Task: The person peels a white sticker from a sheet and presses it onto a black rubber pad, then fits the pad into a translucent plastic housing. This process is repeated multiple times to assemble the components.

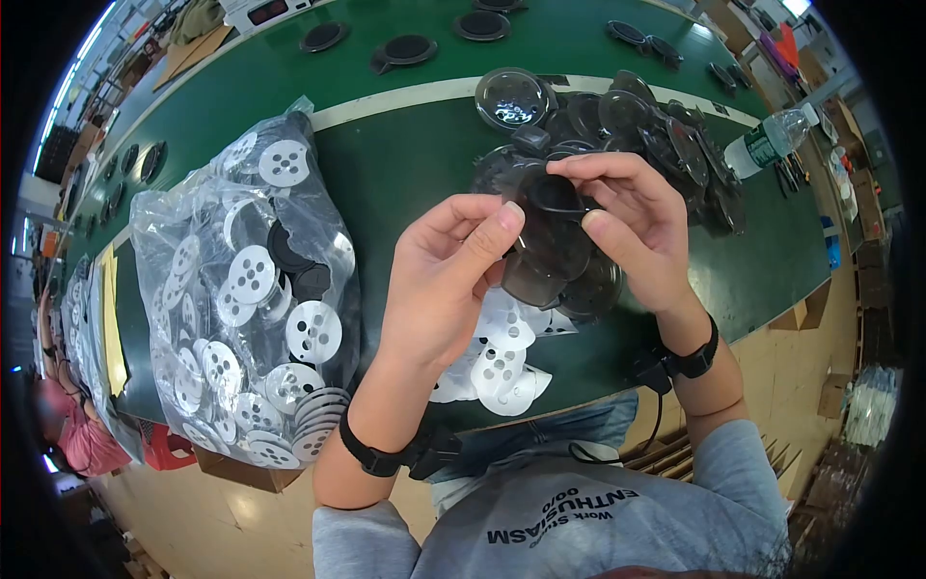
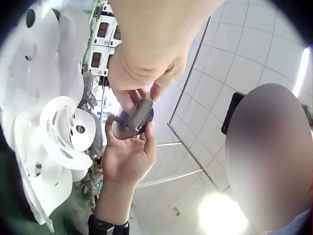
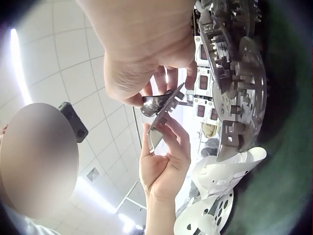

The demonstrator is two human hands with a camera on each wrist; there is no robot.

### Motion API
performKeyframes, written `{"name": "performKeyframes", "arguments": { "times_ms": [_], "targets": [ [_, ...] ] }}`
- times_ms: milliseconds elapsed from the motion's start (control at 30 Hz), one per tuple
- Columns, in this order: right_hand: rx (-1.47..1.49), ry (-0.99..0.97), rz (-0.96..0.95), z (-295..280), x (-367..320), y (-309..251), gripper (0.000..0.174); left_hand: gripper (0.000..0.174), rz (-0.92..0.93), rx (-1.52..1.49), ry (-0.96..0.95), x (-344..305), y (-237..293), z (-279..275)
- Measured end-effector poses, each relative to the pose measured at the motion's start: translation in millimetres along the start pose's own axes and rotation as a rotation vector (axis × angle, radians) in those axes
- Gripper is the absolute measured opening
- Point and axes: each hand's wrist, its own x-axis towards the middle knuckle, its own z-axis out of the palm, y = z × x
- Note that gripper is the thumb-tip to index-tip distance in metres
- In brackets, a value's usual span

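Observation:
Between both hands, raised over the table, is a dark translucent plastic cover (image 1: 554, 196) with a rounded outline. My left hand (image 1: 434, 285) pinches its left side with thumb and fingers. Thumb and fingertips of my right hand (image 1: 632, 227) grip the opposite edge. In the right wrist view the cover (image 3: 164, 110) is tilted, showing small posts on one face and a glossy rounded part on the other. The left wrist view shows the cover (image 2: 133, 120) edged by fingers of both hands. Behind and below lies a heap of similar dark covers (image 1: 632, 116).
A clear plastic bag (image 1: 333, 227) of white perforated discs lies on the left. Loose white sheets with holes (image 1: 506, 362) lie below the hands. A water bottle (image 1: 772, 140) lies at the right, beyond the heap. More dark covers (image 1: 405, 50) are spread across the green table (image 1: 405, 150).

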Motion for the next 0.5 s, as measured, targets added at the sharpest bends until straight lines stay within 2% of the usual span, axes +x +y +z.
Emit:
{"name": "performKeyframes", "arguments": {
  "times_ms": [500],
  "targets": [
    [0.058, 0.019, 0.042, 2.4, -1.9, 2.4, 0.032, 0.012, -0.021, -0.015, -0.007, -0.1, 0.3, -1.0]
  ]
}}
